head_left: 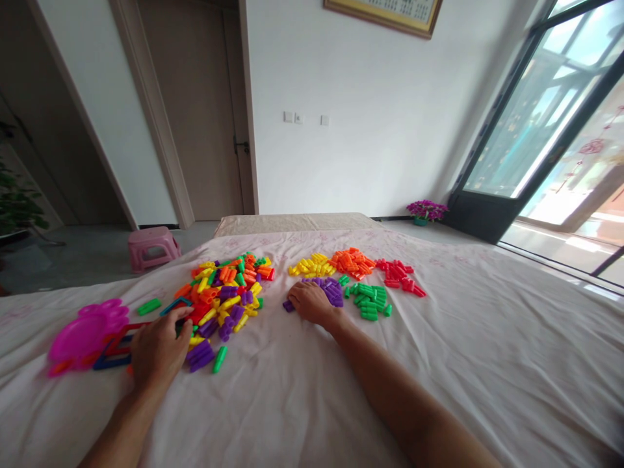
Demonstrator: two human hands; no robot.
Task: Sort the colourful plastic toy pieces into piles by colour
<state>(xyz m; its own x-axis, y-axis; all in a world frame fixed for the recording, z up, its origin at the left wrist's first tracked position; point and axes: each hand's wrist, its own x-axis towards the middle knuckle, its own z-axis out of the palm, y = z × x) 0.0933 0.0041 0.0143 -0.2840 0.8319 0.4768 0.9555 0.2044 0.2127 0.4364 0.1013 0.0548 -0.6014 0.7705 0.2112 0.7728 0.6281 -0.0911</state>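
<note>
My left hand (pixel 160 348) is at the left edge of a mixed pile of plastic building pieces (pixel 227 296) in several colours. Its thumb and index finger are apart, with no piece visible between them. My right hand (pixel 311 301) lies over a heap of purple building pieces (pixel 333 290). Its fingers curl down with a purple piece (pixel 288 305) at their tips; the palm side is hidden. Around this hand lie separate heaps of yellow pieces (pixel 312 265), orange pieces (pixel 353 263), red pieces (pixel 397 274) and green pieces (pixel 370 300).
A pink plastic tray (pixel 78 338) and red and blue frame-shaped pieces (pixel 114 351) lie beside my left hand. Single green pieces (pixel 149 307) lie outside the mixed pile. A pale cloth (pixel 478 351) covers the surface. Beyond it stands a pink stool (pixel 153 249).
</note>
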